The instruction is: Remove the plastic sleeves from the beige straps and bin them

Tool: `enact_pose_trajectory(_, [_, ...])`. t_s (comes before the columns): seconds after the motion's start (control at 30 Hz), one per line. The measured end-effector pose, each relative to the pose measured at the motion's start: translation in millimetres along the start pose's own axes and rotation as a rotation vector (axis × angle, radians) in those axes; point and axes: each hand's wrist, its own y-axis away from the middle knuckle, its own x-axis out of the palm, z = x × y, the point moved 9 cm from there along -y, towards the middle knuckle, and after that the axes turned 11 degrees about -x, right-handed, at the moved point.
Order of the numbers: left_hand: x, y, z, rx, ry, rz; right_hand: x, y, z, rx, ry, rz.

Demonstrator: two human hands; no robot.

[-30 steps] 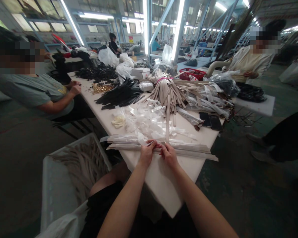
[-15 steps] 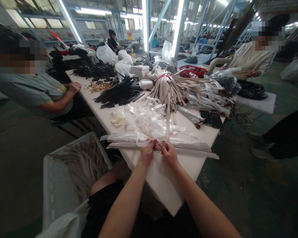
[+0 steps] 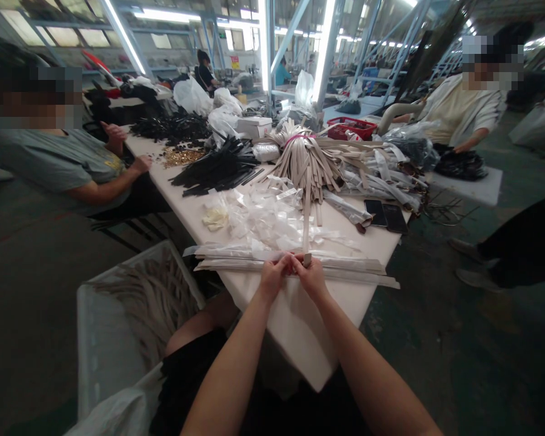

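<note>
My left hand and my right hand meet at the fingertips above the near part of the table. The right is closed on the end of a flat beige strap, whose tip sticks up past the thumb. My left fingers are pinched together against the right ones; what lies between them is too small to make out. Behind the hands, a strap runs from a large tied bundle of beige straps. Long beige strips lie crosswise under and beside both hands. Crumpled clear plastic wrappers are heaped just beyond.
At lower left stands a white bin of beige straps. Black strips, gold-coloured small parts, a red basket and dark phone-like slabs lie on the table. People sit at left and right.
My hands have come together, and the left has moved right to the strap end. The person at left has raised one hand; the person at right has reached down to a black bundle.
</note>
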Motion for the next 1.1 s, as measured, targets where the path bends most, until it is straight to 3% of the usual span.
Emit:
enact_pose_trajectory(0.1, [5.2, -1.4, 0.6, -0.017, 0.052, 0.070, -0.5, -0.7, -4.9, 0.030, -0.031, 0.013])
enact_pose_trajectory(0.37, [-9.3, -7.6, 8.3, -0.057, 0.199, -0.040, -8.1, 4.6, 6.0, 0.059, -0.174, 0.040])
enact_pose_trajectory(0.63, [-13.1, -7.4, 10.1, -0.048, 0.253, -0.055, -14.3, 1.3, 34.9, -0.067, 0.271, 0.163])
enact_pose_trajectory(1.1, [-17.0, -10.7, 15.5, -0.064, 0.324, -0.067, -11.7, 2.0, 28.7, -0.052, 0.319, 0.165])
